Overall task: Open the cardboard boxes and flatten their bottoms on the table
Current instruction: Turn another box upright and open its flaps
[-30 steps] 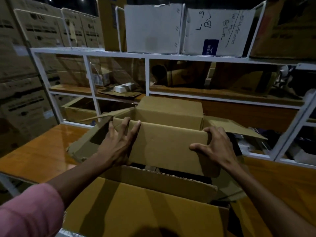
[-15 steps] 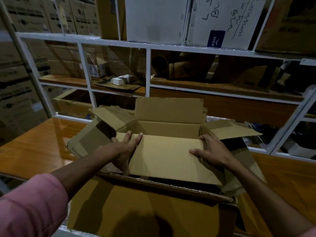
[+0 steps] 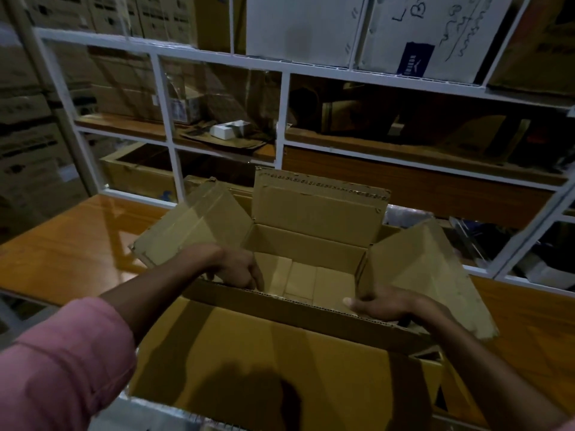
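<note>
A brown cardboard box (image 3: 311,241) stands open on the wooden table (image 3: 71,244), its four top flaps spread outward. The near flap (image 3: 264,353) hangs toward me. My left hand (image 3: 236,269) reaches down inside the box at its left side, fingers pointing at the folded bottom flaps (image 3: 298,278). My right hand (image 3: 389,306) sits at the near right corner, its thumb and fingers closed over the box's rim just below the right flap (image 3: 429,269). The fingertips of both hands are partly hidden by cardboard.
A white metal shelf rack (image 3: 281,119) stands right behind the table, holding boxes and small items. Stacked cartons (image 3: 28,135) fill the left side. White boxes (image 3: 305,26) sit on the top shelf. Bare table shows left and right of the box.
The inner flap that both hands pressed on has gone down into the box. My left hand has dropped inside; my right hand has moved back to the near right corner. The side flaps stand wider.
</note>
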